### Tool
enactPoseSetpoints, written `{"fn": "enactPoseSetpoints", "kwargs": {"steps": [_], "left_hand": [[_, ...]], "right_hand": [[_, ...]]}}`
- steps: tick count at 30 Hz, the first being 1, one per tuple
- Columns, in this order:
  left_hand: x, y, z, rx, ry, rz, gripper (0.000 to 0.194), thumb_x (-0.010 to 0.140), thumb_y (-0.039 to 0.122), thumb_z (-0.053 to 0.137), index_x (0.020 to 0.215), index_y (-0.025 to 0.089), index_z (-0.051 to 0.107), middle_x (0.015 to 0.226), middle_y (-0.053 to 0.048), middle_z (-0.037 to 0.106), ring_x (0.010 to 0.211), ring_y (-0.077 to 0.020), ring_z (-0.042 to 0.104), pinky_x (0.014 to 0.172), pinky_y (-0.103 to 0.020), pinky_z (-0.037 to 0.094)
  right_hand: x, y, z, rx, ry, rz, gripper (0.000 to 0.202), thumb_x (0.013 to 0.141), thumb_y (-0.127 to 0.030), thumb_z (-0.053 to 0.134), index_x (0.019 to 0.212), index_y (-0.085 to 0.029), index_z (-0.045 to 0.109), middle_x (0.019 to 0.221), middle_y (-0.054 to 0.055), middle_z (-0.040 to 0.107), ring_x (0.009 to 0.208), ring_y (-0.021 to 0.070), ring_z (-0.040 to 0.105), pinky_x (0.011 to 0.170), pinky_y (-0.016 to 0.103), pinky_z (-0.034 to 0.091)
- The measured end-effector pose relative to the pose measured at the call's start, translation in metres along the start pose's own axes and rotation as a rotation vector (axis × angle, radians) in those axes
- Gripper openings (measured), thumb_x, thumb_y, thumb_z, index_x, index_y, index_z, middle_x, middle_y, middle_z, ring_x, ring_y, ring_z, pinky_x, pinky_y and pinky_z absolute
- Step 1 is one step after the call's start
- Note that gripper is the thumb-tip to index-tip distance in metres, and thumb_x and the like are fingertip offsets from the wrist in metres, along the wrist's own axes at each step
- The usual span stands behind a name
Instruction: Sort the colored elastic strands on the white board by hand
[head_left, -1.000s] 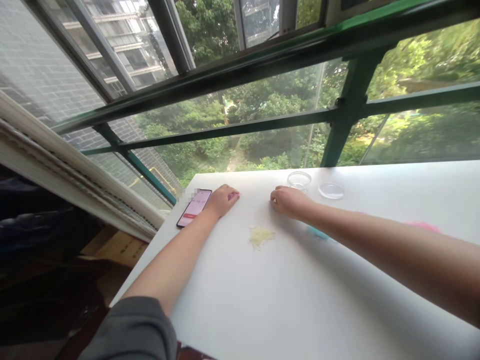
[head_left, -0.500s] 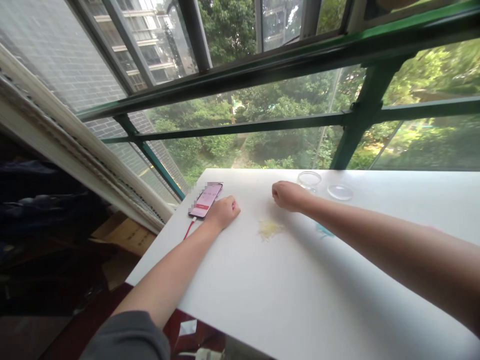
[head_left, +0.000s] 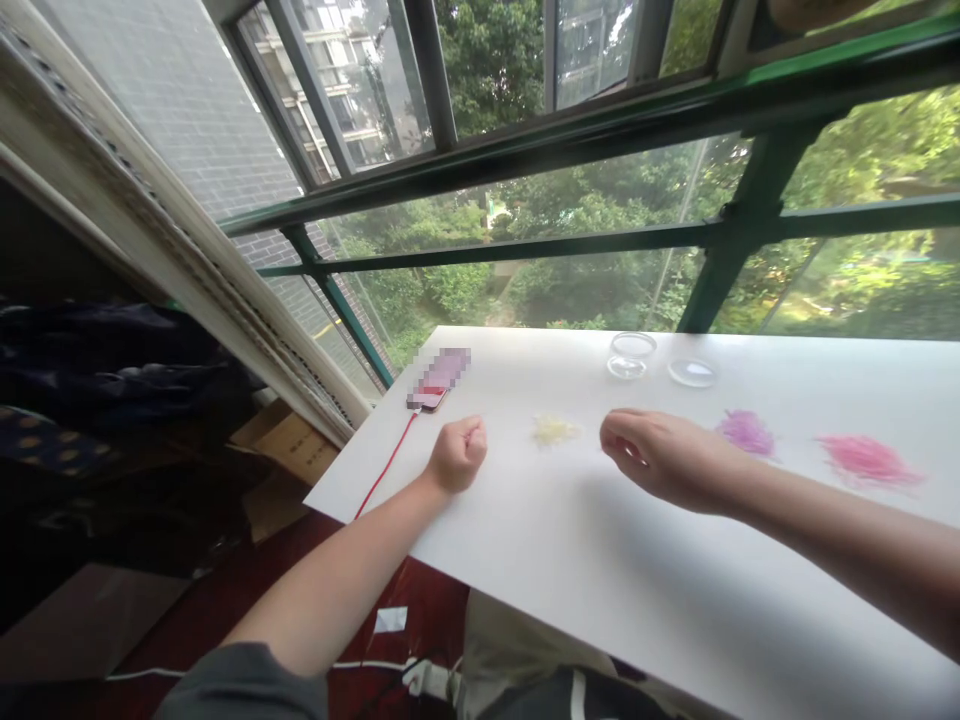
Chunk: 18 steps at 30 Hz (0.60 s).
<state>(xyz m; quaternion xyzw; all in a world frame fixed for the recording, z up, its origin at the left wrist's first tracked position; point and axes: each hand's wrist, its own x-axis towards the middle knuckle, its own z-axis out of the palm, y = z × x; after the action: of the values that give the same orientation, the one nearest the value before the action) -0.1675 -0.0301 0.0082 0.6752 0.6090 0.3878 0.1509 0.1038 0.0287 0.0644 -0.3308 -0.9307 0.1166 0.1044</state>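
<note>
Left of centre in the frame, a phone (head_left: 435, 398) lies on the white table (head_left: 540, 510), its long axis slanting from lower left to upper right. A red cable (head_left: 386, 468) leaves its lower-left end and runs down to the table's near edge. Just below and right of the phone, the left hand (head_left: 459, 455) is clenched in a fist, knuckles toward the upper right; whether anything is inside it cannot be told. Near the middle of the frame, between the hands and touching neither, is a small loose yellow pile (head_left: 553, 430) of thin strands, slightly longer across the frame than up and down, with stray ends pointing several ways. Above and right of it, a clear round ring (head_left: 632, 346) and a clear round dish (head_left: 627, 368) overlap in view. Below them, the right hand (head_left: 651, 452) points left, its fingers curled inward and loosely closed; I cannot tell whether they pinch anything. A clear disc (head_left: 693, 373) lies above this hand. Right of the hand, a purple pile (head_left: 746, 432) slants down to the right, and farther right a larger pink pile (head_left: 870, 460) stretches the same way.
</note>
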Motion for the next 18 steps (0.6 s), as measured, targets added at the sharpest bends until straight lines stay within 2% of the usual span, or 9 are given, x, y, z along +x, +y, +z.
{"fn": "enactPoseSetpoints", "kwargs": {"steps": [3, 6, 10, 14, 18], "left_hand": [[-0.007, 0.039, 0.030, -0.023, -0.133, 0.171, 0.018, 0.073, 0.018, 0.035, 0.055, 0.017, 0.035, 0.049, 0.003, 0.037, 0.047, -0.0090, 0.036, 0.047, -0.021, 0.029], [-0.006, 0.082, 0.069, 0.001, -0.236, 0.341, 0.013, 0.066, 0.015, 0.040, 0.054, 0.017, 0.036, 0.050, 0.002, 0.040, 0.050, -0.0094, 0.039, 0.050, -0.022, 0.032], [0.001, 0.126, 0.122, 0.095, -0.337, 0.460, 0.012, 0.069, 0.022, 0.044, 0.057, 0.018, 0.044, 0.056, 0.000, 0.051, 0.053, -0.0117, 0.044, 0.053, -0.023, 0.035], [0.008, 0.148, 0.157, 0.196, -0.429, 0.555, 0.013, 0.074, 0.026, 0.045, 0.069, 0.018, 0.055, 0.069, -0.004, 0.061, 0.064, -0.0166, 0.053, 0.060, -0.027, 0.039], [0.011, 0.154, 0.166, 0.237, -0.466, 0.608, 0.016, 0.077, 0.025, 0.045, 0.077, 0.017, 0.059, 0.077, -0.006, 0.061, 0.074, -0.0191, 0.055, 0.068, -0.030, 0.041]], "right_hand": [[-0.039, 0.001, 0.006, 0.000, -0.032, 0.013, 0.010, 0.078, -0.018, 0.042, 0.069, -0.019, 0.048, 0.071, 0.001, 0.056, 0.059, 0.0117, 0.050, 0.054, 0.022, 0.035], [-0.069, 0.010, 0.011, -0.031, -0.023, 0.087, 0.011, 0.077, -0.019, 0.041, 0.068, -0.019, 0.046, 0.067, 0.001, 0.055, 0.057, 0.0120, 0.049, 0.054, 0.022, 0.034], [-0.096, 0.031, 0.017, -0.088, 0.014, 0.232, 0.011, 0.074, -0.020, 0.043, 0.064, -0.019, 0.048, 0.063, 0.001, 0.054, 0.055, 0.0128, 0.046, 0.053, 0.023, 0.032], [-0.113, 0.046, 0.021, -0.087, 0.095, 0.351, 0.014, 0.072, -0.022, 0.043, 0.062, -0.019, 0.052, 0.064, 0.002, 0.057, 0.059, 0.0143, 0.048, 0.055, 0.024, 0.033], [-0.119, 0.050, 0.018, -0.033, 0.117, 0.400, 0.014, 0.068, -0.020, 0.046, 0.066, -0.017, 0.060, 0.070, 0.004, 0.062, 0.063, 0.0145, 0.051, 0.058, 0.023, 0.035]]}}
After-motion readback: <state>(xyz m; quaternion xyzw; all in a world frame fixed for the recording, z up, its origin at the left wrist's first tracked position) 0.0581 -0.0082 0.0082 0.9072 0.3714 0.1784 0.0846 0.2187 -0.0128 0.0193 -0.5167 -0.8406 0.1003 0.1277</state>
